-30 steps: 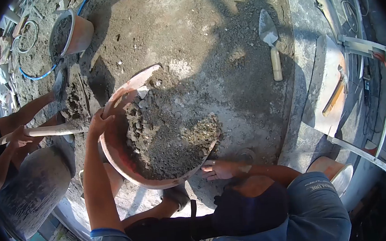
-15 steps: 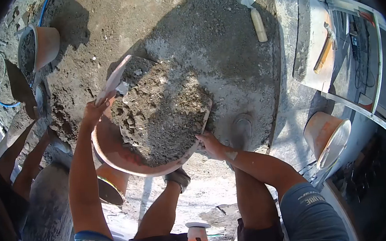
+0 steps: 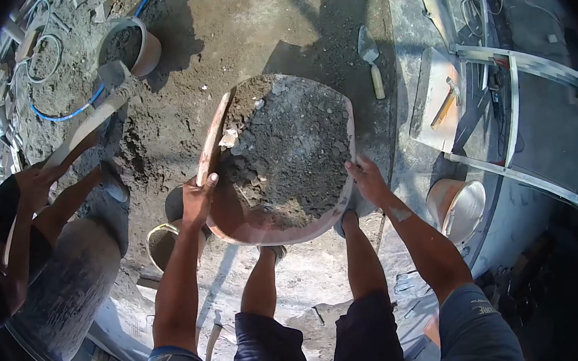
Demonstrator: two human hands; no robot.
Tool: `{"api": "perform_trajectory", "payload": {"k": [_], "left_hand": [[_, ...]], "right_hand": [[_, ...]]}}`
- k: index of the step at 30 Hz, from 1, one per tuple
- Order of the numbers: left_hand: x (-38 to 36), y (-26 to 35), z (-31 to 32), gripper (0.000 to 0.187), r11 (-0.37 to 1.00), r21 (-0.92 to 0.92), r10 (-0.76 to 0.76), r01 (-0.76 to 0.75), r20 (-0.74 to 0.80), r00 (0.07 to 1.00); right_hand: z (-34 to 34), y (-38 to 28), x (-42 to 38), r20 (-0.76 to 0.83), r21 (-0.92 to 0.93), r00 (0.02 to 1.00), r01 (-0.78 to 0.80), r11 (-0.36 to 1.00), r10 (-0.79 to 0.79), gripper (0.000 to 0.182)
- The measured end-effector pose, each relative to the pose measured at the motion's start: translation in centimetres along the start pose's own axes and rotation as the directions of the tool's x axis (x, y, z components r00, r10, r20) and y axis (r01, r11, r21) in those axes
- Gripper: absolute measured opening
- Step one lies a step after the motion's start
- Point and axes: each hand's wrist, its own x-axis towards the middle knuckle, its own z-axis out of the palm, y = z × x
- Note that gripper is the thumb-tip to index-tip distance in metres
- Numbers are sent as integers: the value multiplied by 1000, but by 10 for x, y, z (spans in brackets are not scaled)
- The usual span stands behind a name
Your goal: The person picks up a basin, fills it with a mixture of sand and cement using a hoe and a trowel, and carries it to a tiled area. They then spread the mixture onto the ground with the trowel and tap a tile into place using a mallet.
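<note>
A wide, reddish mixing tub (image 3: 277, 237) coated in grey is between my hands, in front of my shins. Grey sandy rubble (image 3: 293, 152) covers much of its inside, with a pale lump (image 3: 229, 139) by the left wall. My left hand (image 3: 197, 200) is closed around the left rim, thumb on top. On the opposite rim, my right hand (image 3: 367, 180) grips with its fingers partly hidden behind the edge. Beyond the tub to the right, a wooden-handled trowel (image 3: 369, 54) lies on the ground.
At left a co-worker (image 3: 25, 188) holds a shovel (image 3: 86, 129), its blade beside a filled bucket (image 3: 150, 54). Other buckets (image 3: 163, 247) (image 3: 444, 202) stand left and right. A hammer (image 3: 445, 106) lies on a board (image 3: 426, 90) near a metal frame (image 3: 517, 106). A large drum (image 3: 76, 284) is lower left.
The tub has swung from a slant to squarely before me, its far rim now showing. My right hand has moved up and right with it. The co-worker's shovel has come forward toward the bucket.
</note>
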Motion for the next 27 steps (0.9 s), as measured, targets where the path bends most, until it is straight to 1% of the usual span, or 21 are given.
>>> {"api": "perform_trajectory", "payload": {"k": [1,3,4,5,6,8,9,10,11,12,13,14,15,17,18,20,21,23,24,26,27], "left_hand": [[-33,23,-13,36,994,-109,-3,3,3,1000],[-124,83,-46,41,974,-219,-72,63,-36,997],[-172,125,-64,43,962,-271,-39,23,-53,998],[-208,144,-88,43,943,-333,-19,27,25,999],[-244,180,-100,44,853,-511,-106,106,29,994],[-308,215,-111,44,838,-536,-132,101,-20,991],[-338,223,-112,44,845,-532,-84,49,-42,996],[-368,235,-107,41,842,-539,-47,-8,-89,995],[-397,237,-102,39,813,-582,-91,5,-119,989],[-424,235,-97,39,798,-602,-72,-28,-142,987],[-447,234,-93,38,795,-604,-103,-58,-229,968],[-470,226,-94,36,827,-562,-142,-28,-258,956],[-495,230,-98,38,794,-608,-173,-33,-277,945],[-554,229,-107,46,846,-530,-210,-51,-419,883],[-581,219,-107,46,813,-579,-269,-64,-469,841],[-636,195,-104,48,809,-588,-327,-10,-463,824],[-664,184,-103,51,811,-585,-367,-32,-551,749],[-707,148,-99,50,775,-621,-373,-120,-602,706],[-727,125,-105,50,760,-620,-345,-192,-637,689],[-772,97,-123,49,761,-620,-405,-188,-682,608],[-794,80,-128,49,770,-619,-448,-154,-698,559]], "right_hand": [[-15,-33,-30,19,51,998,52,997,-53,29],[-58,-110,-105,112,-192,991,-51,980,74,31],[-65,-152,-150,64,57,997,-52,997,48,32],[-73,-190,-188,20,297,999,-30,955,26,33],[-67,-220,-219,-178,245,975,172,954,-130,34],[-83,-289,-267,-192,185,973,162,969,-126,34],[-93,-299,-283,-142,178,976,192,965,-168,34],[-105,-295,-293,-95,208,988,138,968,-120,36],[-107,-299,-299,-33,226,996,86,970,-80,38],[-101,-328,-321,-30,148,999,21,989,-16,44],[-105,-319,-323,-76,97,997,-9,995,16,53],[-99,-330,-337,-24,79,999,31,996,-29,57],[-91,-344,-345,36,58,997,67,996,-70,61],[-70,-382,-382,61,103,998,3,995,-9,63],[-67,-382,-386,109,6,990,85,996,-85,64],[-34,-409,-425,169,-49,982,94,994,-85,64],[-17,-408,-431,225,-80,969,121,989,-100,64],[15,-396,-425,433,-166,869,337,927,-238,63],[43,-389,-424,476,-165,843,365,916,-250,63],[100,-372,-425,642,-397,700,653,645,-313,61],[130,-364,-424,754,-369,573,774,514,-321,60]]}}
